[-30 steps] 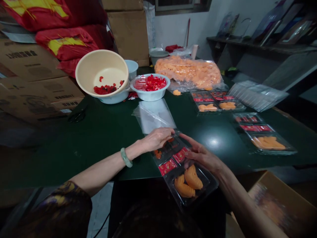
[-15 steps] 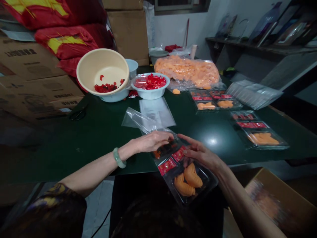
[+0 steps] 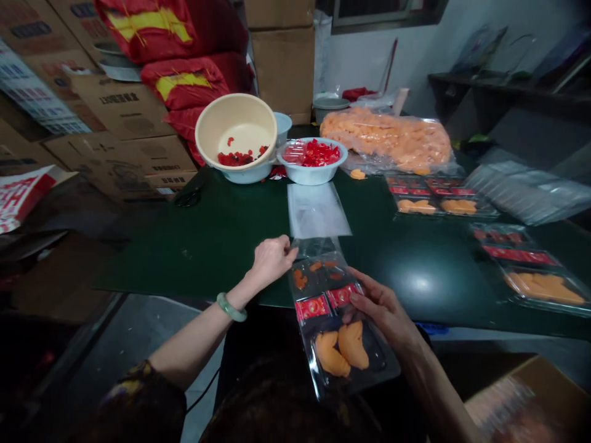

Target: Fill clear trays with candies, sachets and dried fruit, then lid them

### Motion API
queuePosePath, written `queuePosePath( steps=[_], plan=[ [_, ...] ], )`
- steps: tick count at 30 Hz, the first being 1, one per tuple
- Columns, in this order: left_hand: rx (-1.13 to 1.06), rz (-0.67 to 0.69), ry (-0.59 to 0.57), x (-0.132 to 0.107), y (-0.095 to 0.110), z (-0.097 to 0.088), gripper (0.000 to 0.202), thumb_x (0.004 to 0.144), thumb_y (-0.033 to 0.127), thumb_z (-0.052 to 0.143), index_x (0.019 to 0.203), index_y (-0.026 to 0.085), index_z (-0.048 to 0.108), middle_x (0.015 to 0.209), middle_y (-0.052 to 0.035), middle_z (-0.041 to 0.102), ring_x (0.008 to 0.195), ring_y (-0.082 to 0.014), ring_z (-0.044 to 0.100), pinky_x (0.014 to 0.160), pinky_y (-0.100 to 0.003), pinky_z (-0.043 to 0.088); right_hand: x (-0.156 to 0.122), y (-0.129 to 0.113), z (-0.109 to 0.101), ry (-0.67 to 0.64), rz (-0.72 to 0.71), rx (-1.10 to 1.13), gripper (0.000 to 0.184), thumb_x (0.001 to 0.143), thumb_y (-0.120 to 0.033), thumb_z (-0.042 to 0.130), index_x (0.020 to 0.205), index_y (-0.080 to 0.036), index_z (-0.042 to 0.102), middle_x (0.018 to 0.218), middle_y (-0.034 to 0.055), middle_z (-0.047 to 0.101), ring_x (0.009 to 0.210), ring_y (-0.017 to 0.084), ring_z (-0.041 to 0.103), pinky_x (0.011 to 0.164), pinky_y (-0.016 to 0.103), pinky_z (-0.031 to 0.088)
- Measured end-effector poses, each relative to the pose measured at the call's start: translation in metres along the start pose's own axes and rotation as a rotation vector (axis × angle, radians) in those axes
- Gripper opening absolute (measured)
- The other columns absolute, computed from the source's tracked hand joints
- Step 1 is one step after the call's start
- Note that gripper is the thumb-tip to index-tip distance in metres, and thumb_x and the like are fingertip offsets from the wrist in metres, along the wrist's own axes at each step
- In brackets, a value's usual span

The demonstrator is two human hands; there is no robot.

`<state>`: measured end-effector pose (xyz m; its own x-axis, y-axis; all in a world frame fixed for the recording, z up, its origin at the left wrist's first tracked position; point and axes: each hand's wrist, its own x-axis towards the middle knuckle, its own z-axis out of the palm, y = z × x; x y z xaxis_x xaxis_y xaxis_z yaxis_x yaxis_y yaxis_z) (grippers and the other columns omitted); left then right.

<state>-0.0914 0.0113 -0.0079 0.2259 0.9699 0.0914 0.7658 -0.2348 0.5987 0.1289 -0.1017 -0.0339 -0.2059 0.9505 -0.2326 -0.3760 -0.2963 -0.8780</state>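
A clear plastic tray (image 3: 344,357) holds several orange pieces at its near end and a row of red sachets (image 3: 318,307) across its middle. Its far end holds a few smaller orange-red bits. A clear plastic bag (image 3: 316,247) sleeves the tray, its loose end reaching across the green table. My left hand (image 3: 272,261) pinches the bag's far edge. My right hand (image 3: 383,314) grips the tray's right side, fingers curled over it. The tray is held up off the table edge.
A beige bowl (image 3: 235,129) with red bits sits in a white bowl. Another white bowl (image 3: 311,161) holds red sachets. A large bag of orange pieces (image 3: 385,141) lies behind, with filled trays (image 3: 540,286) at right. A flat stack of clear bags (image 3: 316,209) lies ahead; scissors (image 3: 188,198) lie at left.
The view has swung, so the table sits further right in the frame. The bag's loose corner no longer sticks out to the upper left, and it now lies straight over the tray's far end. My left hand has drawn back left.
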Motion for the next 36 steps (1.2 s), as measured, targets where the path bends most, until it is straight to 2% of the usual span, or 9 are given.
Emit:
queuePosePath(
  steps=[4,8,13,17,21,24,28,32,36],
  plan=[
    [-0.285,-0.015,-0.224,0.001,-0.012,-0.004,0.027,0.080,0.038,0.050,0.064,0.016,0.049,0.053,0.0005,0.050,0.048,-0.0107,0.046,0.048,-0.023,0.036,-0.010,0.006,0.011,0.036,0.029,0.118,0.071,0.075,-0.028,0.070,0.137,-0.019,0.036,0.067,0.0019,0.068,0.054,0.013,0.063,0.051,0.022,0.048],
    [-0.396,0.019,-0.361,-0.006,-0.013,-0.007,0.022,0.081,0.033,0.048,0.072,0.014,0.055,0.055,-0.0003,0.055,0.049,-0.0101,0.052,0.047,-0.021,0.040,-0.020,0.010,0.020,0.124,0.007,0.218,0.066,0.072,-0.026,0.072,0.132,-0.024,0.044,0.086,0.0040,0.071,0.058,0.013,0.064,0.054,0.024,0.049],
    [-0.341,0.003,-0.213,-0.032,-0.005,-0.002,0.024,0.085,0.024,0.040,0.065,0.015,0.050,0.058,-0.0015,0.055,0.048,-0.0091,0.049,0.050,-0.021,0.037,-0.026,0.019,0.025,0.157,-0.004,0.261,0.060,0.074,-0.029,0.070,0.130,-0.025,0.047,0.098,0.0053,0.069,0.069,0.015,0.066,0.060,0.026,0.051],
    [-0.124,0.041,-0.045,-0.063,0.004,0.002,0.019,0.084,0.017,0.039,0.069,0.017,0.049,0.056,0.0003,0.048,0.051,-0.0111,0.046,0.053,-0.024,0.032,-0.026,0.023,0.029,0.258,-0.003,0.226,0.067,0.070,-0.034,0.073,0.130,-0.025,0.045,0.089,0.0039,0.070,0.065,0.016,0.065,0.060,0.029,0.051],
    [0.002,0.171,-0.129,-0.098,0.006,-0.004,0.024,0.087,0.016,0.034,0.067,0.018,0.048,0.061,-0.0005,0.049,0.054,-0.0114,0.046,0.055,-0.024,0.033,-0.028,0.027,0.043,0.402,0.011,0.177,0.064,0.065,-0.035,0.076,0.121,-0.025,0.046,0.070,-0.0007,0.068,0.052,0.014,0.060,0.054,0.027,0.049],
    [-0.111,0.083,-0.164,-0.121,-0.003,-0.017,0.027,0.089,0.021,0.033,0.068,0.017,0.050,0.062,-0.0006,0.052,0.056,-0.0113,0.049,0.056,-0.022,0.036,-0.020,0.029,0.063,0.470,0.025,0.126,0.052,0.063,-0.037,0.076,0.103,-0.024,0.045,0.058,-0.0041,0.061,0.047,0.013,0.057,0.048,0.025,0.046],
    [-0.126,-0.213,-0.031,-0.120,-0.027,-0.037,0.029,0.089,0.024,0.031,0.070,0.017,0.051,0.063,-0.0016,0.058,0.058,-0.0125,0.054,0.054,-0.020,0.039,0.028,0.021,0.090,0.370,0.021,-0.182,0.042,0.068,-0.039,0.069,0.096,-0.023,0.041,0.059,-0.0046,0.057,0.048,0.015,0.057,0.047,0.026,0.044],
    [0.382,-0.282,-0.026,-0.087,-0.054,-0.054,0.022,0.084,0.016,0.034,0.078,0.015,0.055,0.070,-0.0075,0.062,0.068,-0.0197,0.061,0.058,-0.025,0.040,0.099,0.009,0.110,0.233,-0.101,-0.966,0.027,0.078,-0.039,0.056,0.097,-0.020,0.051,0.065,0.0009,0.058,0.065,0.020,0.060,0.061,0.032,0.047],
    [0.500,-0.289,-0.040,-0.070,-0.067,-0.059,0.021,0.080,0.012,0.037,0.084,0.015,0.057,0.075,-0.0111,0.063,0.070,-0.0238,0.062,0.057,-0.028,0.037,0.121,0.003,0.109,0.175,-0.292,-1.464,0.042,0.082,-0.042,0.050,0.116,-0.017,0.055,0.118,0.0173,0.053,0.109,0.033,0.051,0.083,0.046,0.043]
  ],
)
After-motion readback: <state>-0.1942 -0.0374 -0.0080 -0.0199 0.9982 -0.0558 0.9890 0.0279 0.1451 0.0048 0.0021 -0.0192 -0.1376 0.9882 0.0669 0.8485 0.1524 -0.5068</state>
